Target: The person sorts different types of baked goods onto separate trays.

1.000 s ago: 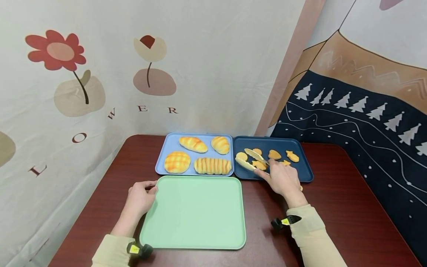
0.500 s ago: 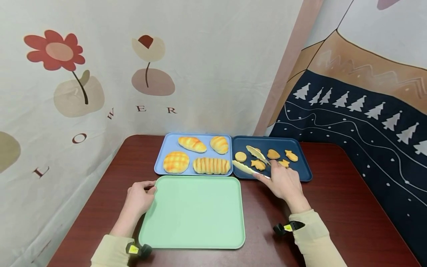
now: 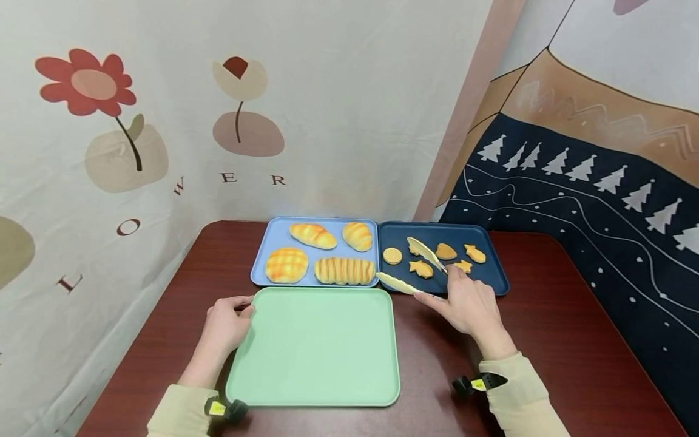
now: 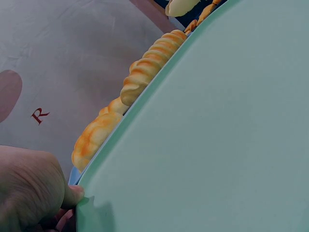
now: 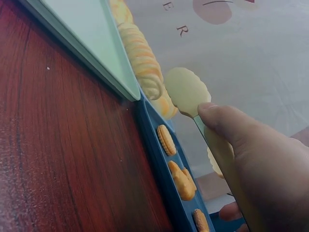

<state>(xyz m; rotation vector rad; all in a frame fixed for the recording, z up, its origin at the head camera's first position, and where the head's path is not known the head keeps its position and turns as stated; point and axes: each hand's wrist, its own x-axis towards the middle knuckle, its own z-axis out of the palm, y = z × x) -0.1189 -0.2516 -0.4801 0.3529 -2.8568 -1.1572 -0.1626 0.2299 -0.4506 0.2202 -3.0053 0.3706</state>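
In my right hand (image 3: 469,303) I hold a pair of cream-tipped serving tongs (image 3: 426,252), their arms spread apart with nothing between the tips. The tongs are above the dark blue tray (image 3: 494,282), which carries a round cookie (image 3: 392,256), fish-shaped cookies (image 3: 421,269) and a heart-shaped one (image 3: 446,251). One cookie is partly hidden behind the upper tong arm. My left hand (image 3: 226,325) pinches the green tray (image 3: 317,346) at its far left corner, the thumb (image 4: 73,194) at the rim. Nothing lies on the green tray.
A light blue tray (image 3: 263,267) behind the green one holds a braided loaf (image 3: 345,271), a round checked bun (image 3: 287,265) and two other breads. It stands edge to edge with the dark blue tray. A printed curtain (image 3: 349,121) hangs behind the brown table (image 3: 546,340).
The tongs have spread wider, and the lower arm has swung off the round cookie toward the dark tray's front left corner. My right hand has shifted slightly right and nearer; the left stays put.
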